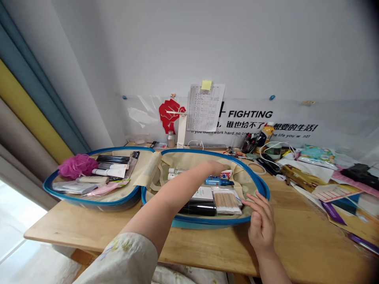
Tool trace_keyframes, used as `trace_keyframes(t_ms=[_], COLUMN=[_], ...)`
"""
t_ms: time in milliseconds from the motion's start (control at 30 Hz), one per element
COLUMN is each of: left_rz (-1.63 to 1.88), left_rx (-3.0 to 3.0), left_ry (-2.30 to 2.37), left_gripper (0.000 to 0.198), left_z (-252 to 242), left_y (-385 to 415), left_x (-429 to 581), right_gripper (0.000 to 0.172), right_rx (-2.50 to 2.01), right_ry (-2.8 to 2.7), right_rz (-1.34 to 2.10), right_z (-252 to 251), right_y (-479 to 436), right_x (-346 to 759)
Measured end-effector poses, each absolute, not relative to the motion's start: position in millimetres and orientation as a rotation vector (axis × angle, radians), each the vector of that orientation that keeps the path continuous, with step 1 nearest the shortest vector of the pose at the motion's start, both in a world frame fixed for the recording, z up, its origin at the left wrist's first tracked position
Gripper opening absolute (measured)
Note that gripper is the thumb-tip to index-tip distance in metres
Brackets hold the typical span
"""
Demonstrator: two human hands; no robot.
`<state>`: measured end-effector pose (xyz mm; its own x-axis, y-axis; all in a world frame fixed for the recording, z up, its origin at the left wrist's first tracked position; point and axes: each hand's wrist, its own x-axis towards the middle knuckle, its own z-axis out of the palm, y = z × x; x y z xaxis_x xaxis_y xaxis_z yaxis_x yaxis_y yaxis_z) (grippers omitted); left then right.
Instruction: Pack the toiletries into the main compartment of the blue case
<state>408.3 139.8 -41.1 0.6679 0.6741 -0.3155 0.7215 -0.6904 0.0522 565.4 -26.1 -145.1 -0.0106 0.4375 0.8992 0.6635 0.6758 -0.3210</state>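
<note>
A small suitcase with blue rims lies open, its right half [257, 183] under my hands. My left hand [216, 168] reaches deep into that half, beside a white tube with red and blue print [226, 174]. Its fingers are mostly hidden, so a grip on the tube cannot be made out. Just below lies a blue bottle [217, 181]. My right hand [263, 221] is open at the right front rim, fingers stretched over the edge close to a bag of cotton swabs [226, 202]. A white box [203, 193] and a black case [199, 208] lie beside the swabs.
The left half [97, 202] holds a pink bath puff [77, 165], white tubes [110, 172] and packets. Papers, a yellow-labelled bottle [268, 132], a wet-wipe-like pack [316, 154] and cables clutter the right side of the wooden table [299, 232]. A wall stands behind.
</note>
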Motion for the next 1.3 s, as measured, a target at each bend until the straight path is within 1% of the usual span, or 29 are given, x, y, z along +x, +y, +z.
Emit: trace_keyframes(t_ms=[167,333,467,733,867,967,1067,1167,1300], left_rz=[-0.353,-0.340,-0.384,-0.397,-0.430,-0.374,-0.256,-0.161,-0.218], left_rx=[2.758,2.802,2.829,2.928,2.889,2.861,2.846,2.816,2.627], left_ry=[1.127,1.256,1.250,1.188,1.214,1.262,1.343,1.485,1.844], left_gripper=[0.039,0.037,0.030,0.032,0.030,0.034,0.036,0.034,0.034], left_z=[-40,-38,-41,-45,-37,-20,4,24,29], left_y=[145,155,150,134,129,125,115,95,61], left_x=[403,381,367,368,365,351,315,250,144], right_gripper=[0.032,0.033,0.035,0.038,0.037,0.037,0.037,0.037,0.037], right_rx=[-0.906,-0.905,-0.916,-0.913,-0.895,-0.892,-0.903,-0.896,-0.906], right_ry=[-1.638,-1.630,-1.623,-1.603,-1.606,-1.604,-1.612,-1.611,-1.605], right_rz=[-0.232,-0.222,-0.219,-0.223,-0.250,-0.250,-0.243,-0.245,-0.254], right_z=[-144,-144,-145,-147,-146,-145,-146,-146,-146], right_y=[-26,-25,-24,-21,-21,-21,-21,-21,-20], right_x=[565,564,565,565,564,563,564,564,564])
